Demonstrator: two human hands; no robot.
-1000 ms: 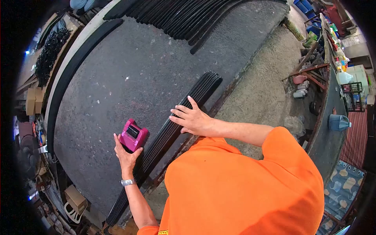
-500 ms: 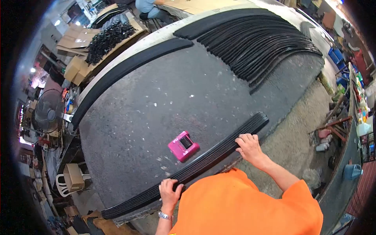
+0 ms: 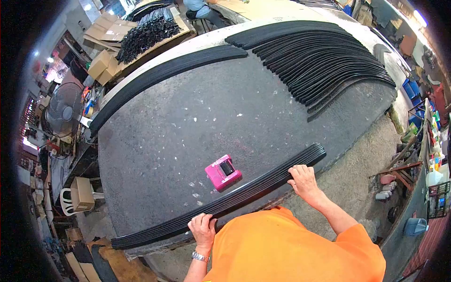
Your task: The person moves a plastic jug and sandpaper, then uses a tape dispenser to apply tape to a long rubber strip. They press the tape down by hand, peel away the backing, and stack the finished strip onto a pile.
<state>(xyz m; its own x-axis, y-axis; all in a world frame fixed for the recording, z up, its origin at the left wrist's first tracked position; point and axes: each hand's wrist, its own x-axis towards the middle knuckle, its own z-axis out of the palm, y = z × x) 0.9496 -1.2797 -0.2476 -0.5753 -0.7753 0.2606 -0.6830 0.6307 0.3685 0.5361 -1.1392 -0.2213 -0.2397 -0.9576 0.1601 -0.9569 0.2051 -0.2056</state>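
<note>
A bundle of long black strips [image 3: 249,187] lies along the near edge of the dark table. My left hand [image 3: 203,230], with a metal watch on the wrist, has its curled fingers on the near edge of the bundle, left of its middle. Toward the bundle's right end, my right hand [image 3: 303,180] rests with bent fingers on the same edge. Both hands look closed on the strips. Just beyond the bundle sits a pink device [image 3: 222,174] with a dark window.
Many curved black strips [image 3: 324,61] lie side by side at the table's far right. Another long black bundle [image 3: 159,77] follows the far left edge. A fan [image 3: 66,108] stands at left, above a white chair [image 3: 67,201]. A person [image 3: 199,8] sits at a far table.
The view has shifted slightly, so the far strips appear lower and further right. Both hands remain at the near bundle, in nearly the same places along it.
</note>
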